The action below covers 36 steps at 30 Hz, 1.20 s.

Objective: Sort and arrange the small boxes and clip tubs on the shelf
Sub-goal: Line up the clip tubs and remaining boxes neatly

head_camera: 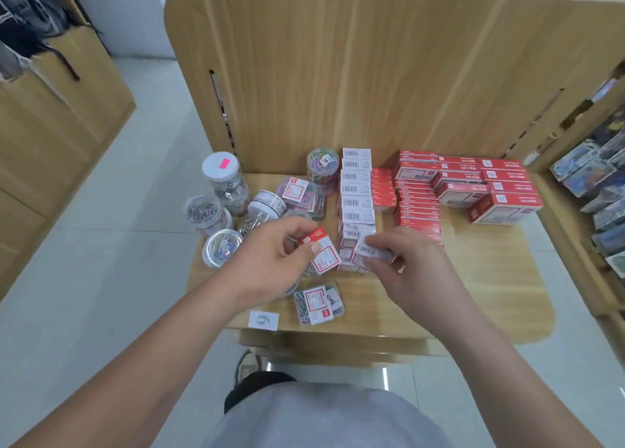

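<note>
My left hand (270, 258) pinches a small clear box with a red and white label (323, 253) above the shelf (473, 288). My right hand (409, 268) grips a small box with a barcode label (370, 249) at the near end of a row of white-labelled small boxes (356, 194). Red boxes (417, 207) lie stacked to the right of that row. Round clear clip tubs (225, 180) stand and lie at the shelf's left end. A flat clear box of coloured clips (318, 304) lies near the front edge.
More red boxes (504, 194) are piled at the back right. A tub of coloured clips (323, 165) stands against the wooden back panel (372, 75). A tag with the number 9 (263, 320) sits on the front edge. Packaged goods (595, 190) fill the shelves to the right.
</note>
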{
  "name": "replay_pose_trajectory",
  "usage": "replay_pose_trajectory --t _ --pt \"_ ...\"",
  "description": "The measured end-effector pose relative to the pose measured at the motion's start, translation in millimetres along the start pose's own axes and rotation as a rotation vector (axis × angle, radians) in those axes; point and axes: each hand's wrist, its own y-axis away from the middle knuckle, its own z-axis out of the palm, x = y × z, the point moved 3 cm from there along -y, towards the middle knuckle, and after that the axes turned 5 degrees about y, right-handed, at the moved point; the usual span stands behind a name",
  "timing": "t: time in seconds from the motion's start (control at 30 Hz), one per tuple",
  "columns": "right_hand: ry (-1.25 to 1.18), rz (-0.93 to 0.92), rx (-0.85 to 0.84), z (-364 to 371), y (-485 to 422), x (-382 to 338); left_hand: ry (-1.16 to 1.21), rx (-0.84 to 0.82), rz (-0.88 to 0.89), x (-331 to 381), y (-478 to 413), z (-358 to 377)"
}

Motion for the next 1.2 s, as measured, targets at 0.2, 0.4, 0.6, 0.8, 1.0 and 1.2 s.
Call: replay_pose_trajectory --t 0.2,0.4,0.6,0.8,1.0,1.2 --pt "0.196 -0.248 0.155 29.7 8.3 3.9 0.035 0.057 0.009 -10.3 11.2 2.4" --pt "0.207 -0.157 0.307 31.0 9.7 9.6 0.044 0.075 0.005 -17.2 17.3 6.5" --pt "0.045 0.160 0.205 27.6 11.9 20.7 0.063 0.087 0.002 -13.9 17.5 14.3" --pt "-0.043 0.243 0.087 35.2 11.2 19.0 0.052 0.067 -0.008 -14.5 14.2 17.6" --pt "0.009 0.209 0.068 36.7 13.1 18.1 0.018 0.073 -0.006 -16.7 10.5 22.0" --pt "-0.023 0.210 0.091 34.6 20.5 22.1 0.059 0.094 -0.034 -18.4 10.1 26.2"
